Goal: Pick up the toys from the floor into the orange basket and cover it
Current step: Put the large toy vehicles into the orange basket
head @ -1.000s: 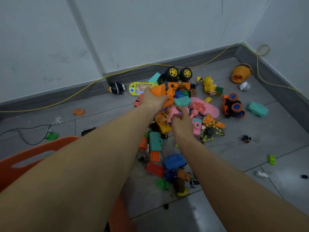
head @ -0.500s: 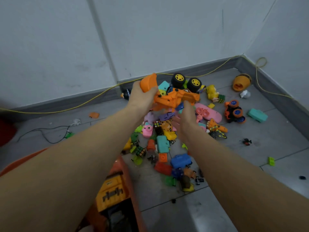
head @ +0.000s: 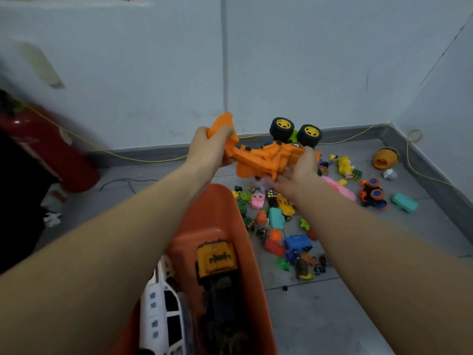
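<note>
the left hand (head: 212,147) grips the scoop end and the right hand (head: 298,166) holds the body of the orange toy loader (head: 258,156), lifted above the toy pile (head: 279,221). the carrying step is in hand; next, lower it into the orange basket (head: 217,208), just below.

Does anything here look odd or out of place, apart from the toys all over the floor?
Yes: the orange toy truck held by the left hand and right hand is upside down, its black wheels pointing up. Farther back, an orange barrel-shaped toy lies tipped on its side by the wall. The orange basket has no cover on yet.
</note>
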Available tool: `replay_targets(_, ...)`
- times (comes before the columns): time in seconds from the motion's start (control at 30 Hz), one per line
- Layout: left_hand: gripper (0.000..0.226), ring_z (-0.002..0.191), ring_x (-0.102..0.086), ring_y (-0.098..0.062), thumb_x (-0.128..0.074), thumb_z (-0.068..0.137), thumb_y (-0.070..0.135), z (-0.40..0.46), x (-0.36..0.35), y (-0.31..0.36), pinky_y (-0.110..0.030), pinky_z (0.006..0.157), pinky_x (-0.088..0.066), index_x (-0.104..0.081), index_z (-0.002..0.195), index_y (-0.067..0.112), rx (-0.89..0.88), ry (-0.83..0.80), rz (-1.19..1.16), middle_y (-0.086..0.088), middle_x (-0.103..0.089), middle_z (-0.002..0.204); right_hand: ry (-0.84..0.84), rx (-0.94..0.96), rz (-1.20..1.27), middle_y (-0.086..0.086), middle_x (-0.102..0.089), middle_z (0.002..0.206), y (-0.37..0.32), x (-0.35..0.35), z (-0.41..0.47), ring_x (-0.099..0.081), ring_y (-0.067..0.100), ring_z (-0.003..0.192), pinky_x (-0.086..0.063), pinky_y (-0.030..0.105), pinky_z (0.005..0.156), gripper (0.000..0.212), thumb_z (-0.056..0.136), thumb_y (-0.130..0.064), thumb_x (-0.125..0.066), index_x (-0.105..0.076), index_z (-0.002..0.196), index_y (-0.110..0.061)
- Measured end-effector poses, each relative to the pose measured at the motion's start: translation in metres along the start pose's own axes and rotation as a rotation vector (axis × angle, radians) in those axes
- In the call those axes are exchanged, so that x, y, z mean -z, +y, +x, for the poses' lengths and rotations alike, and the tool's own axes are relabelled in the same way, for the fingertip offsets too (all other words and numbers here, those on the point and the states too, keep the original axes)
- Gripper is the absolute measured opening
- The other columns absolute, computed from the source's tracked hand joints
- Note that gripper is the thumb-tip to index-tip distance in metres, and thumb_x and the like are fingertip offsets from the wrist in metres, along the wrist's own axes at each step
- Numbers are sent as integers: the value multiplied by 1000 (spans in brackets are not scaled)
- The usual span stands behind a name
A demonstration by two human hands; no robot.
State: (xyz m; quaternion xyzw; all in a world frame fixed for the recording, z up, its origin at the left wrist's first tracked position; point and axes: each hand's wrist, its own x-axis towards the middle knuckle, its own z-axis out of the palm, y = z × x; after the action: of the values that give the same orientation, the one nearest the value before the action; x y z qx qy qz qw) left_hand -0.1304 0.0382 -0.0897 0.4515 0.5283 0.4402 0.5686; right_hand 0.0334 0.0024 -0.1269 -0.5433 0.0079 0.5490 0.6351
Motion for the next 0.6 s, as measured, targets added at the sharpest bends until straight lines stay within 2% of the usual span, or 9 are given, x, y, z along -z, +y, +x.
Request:
replay_targets(0.07, 23, 66, -62, -25, -59, 81, 27, -19, 20, 5, -31, 55, -52, -48, 96, 13, 19, -21, 18, -11, -63, 78, -63, -19, -95, 17, -71, 94, 5, -7, -16, -68, 34, 91, -55, 47, 76, 56, 97, -58, -39, -63, 113, -11)
replay_targets(0.17, 23, 67, -60, -26, -54, 79, 25, -49, 56, 2, -31, 57, -51, -50, 100, 17, 197, -153, 25, -17, -60, 90, -144, -41, -262, 14, -66, 82, 14, -20, -44, -66, 30, 77, -54, 41, 66, 55, 94, -64, -42, -61, 95, -12)
replay_targets(0.27, 23, 71, -69, -24, -47, 84, 19, -72, 98, 2, -27, 60, -58, -52, 106, 14, 422, -355, 31, -15, -63, 94, -227, -12, -452, 10, -67, 81, 24, -33, -63, -65, 25, 65, -52, 33, 57, 58, 91, -68, -44, -62, 109, -17)
replay_targets(0.33, 28, 81, -73, -28, -46, 84, 19, -78, 119, 6, -27, 66, -60, -57, 108, 10, 520, -475, 50, -18, -70, 103, -319, 26, -578, 6, -68, 70, 33, -41, -73, -64, 20, 55, -50, 32, 55, 55, 92, -68, -43, -62, 110, -20)
replay_targets(0.43, 28, 86, -72, -27, -50, 80, 21, -83, 138, 9, -32, 80, -59, -64, 101, 7, 607, -568, 173, -18, -72, 101, -461, 63, -747, 0, -67, 56, 49, -45, -89, -66, 19, 58, -53, 37, 66, 46, 93, -66, -42, -61, 99, -24)
replay_targets(0.47, 31, 88, -71, -27, -52, 78, 20, -86, 143, 7, -36, 86, -58, -65, 102, 6, 643, -616, 228, -19, -71, 102, -519, 60, -797, 0, -67, 59, 58, -44, -96, -66, 18, 59, -53, 34, 65, 44, 94, -63, -43, -60, 94, -22)
replay_targets(0.53, 41, 100, -64, -30, -56, 79, 17, -93, 153, 0, -41, 99, -51, -64, 116, 1, 729, -764, 349, -25, -65, 118, -609, 66, -929, 8, -66, 74, 82, -43, -103, -64, 23, 66, -50, 31, 67, 42, 94, -59, -47, -61, 86, -20)
replay_targets(0.6, 49, 110, -58, -32, -56, 84, 15, -99, 160, -9, -41, 102, -48, -56, 130, -2, 814, -896, 461, -25, -57, 132, -630, 96, -1083, 4, -69, 79, 108, -38, -104, -65, 24, 76, -50, 39, 82, 45, 84, -68, -53, -67, 80, -26)
